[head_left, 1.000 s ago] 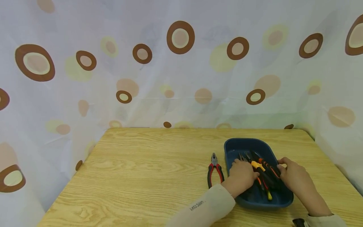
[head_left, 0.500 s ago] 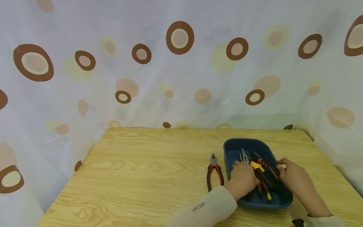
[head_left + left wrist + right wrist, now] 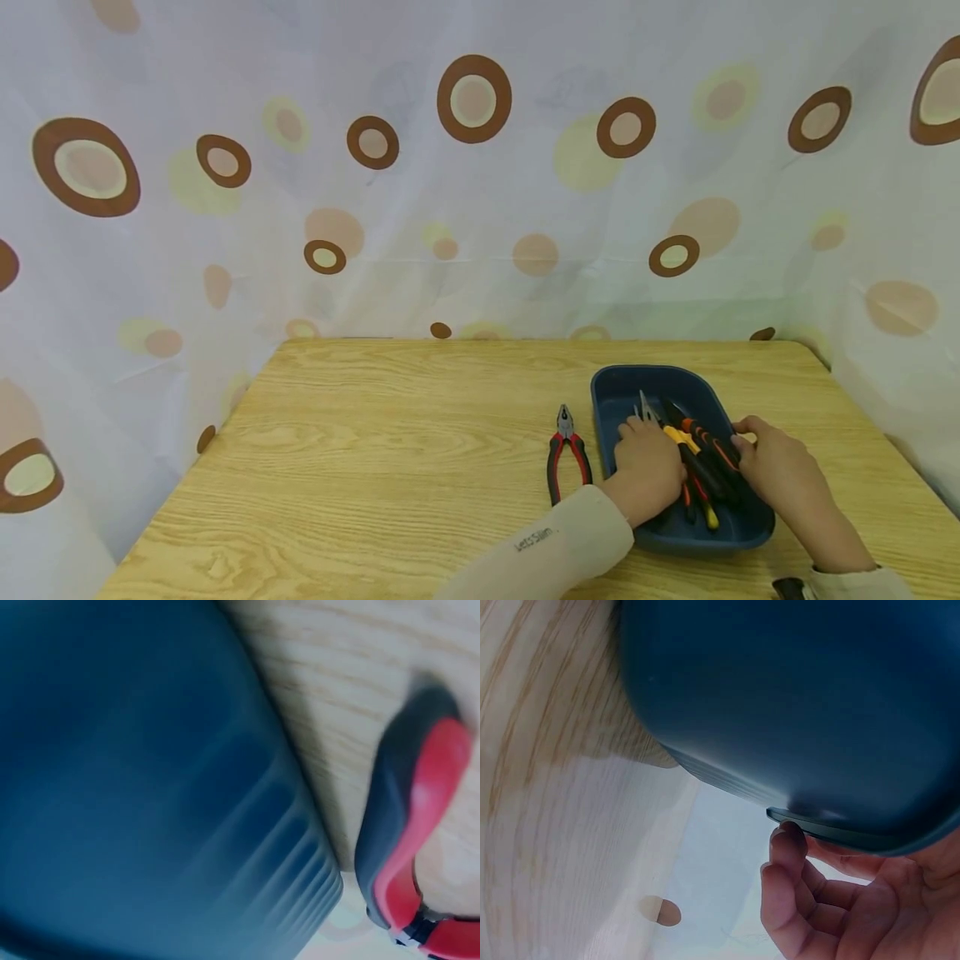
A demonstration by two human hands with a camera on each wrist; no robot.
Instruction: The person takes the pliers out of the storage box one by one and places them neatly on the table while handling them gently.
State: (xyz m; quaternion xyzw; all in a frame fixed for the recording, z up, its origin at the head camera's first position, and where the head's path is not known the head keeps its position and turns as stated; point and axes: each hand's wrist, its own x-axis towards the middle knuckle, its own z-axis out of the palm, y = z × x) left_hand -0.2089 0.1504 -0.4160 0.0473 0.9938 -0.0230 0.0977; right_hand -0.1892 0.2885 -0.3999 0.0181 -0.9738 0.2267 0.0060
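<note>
A dark blue plastic bin point(image 3: 626, 382) on the table holds several hand tools. My left hand point(image 3: 647, 462) reaches into its left half, over pliers whose pointed metal nose point(image 3: 647, 406) shows beyond the fingers. Its fingertips are hidden, so its grip cannot be told. Beside that hand lie tools with yellow-and-black handles point(image 3: 678, 437) and an orange-and-black handle point(image 3: 701, 433). My right hand point(image 3: 780, 467) holds the bin's right rim; in the right wrist view its curled fingers point(image 3: 784, 855) touch the rim. Combination pliers point(image 3: 566, 450) with red-and-black handles lie left of the bin.
The wood-grain table point(image 3: 375, 450) extends far to the left of the bin. A patterned curtain point(image 3: 480, 208) stands behind it and along both sides. A small black object point(image 3: 789, 588) shows at the bottom edge near the right sleeve.
The pointed pliers nose in the bin shifted and came further into view, and the handles beside it moved slightly. My left hand then moved slightly up. The right hand stayed on the rim.
</note>
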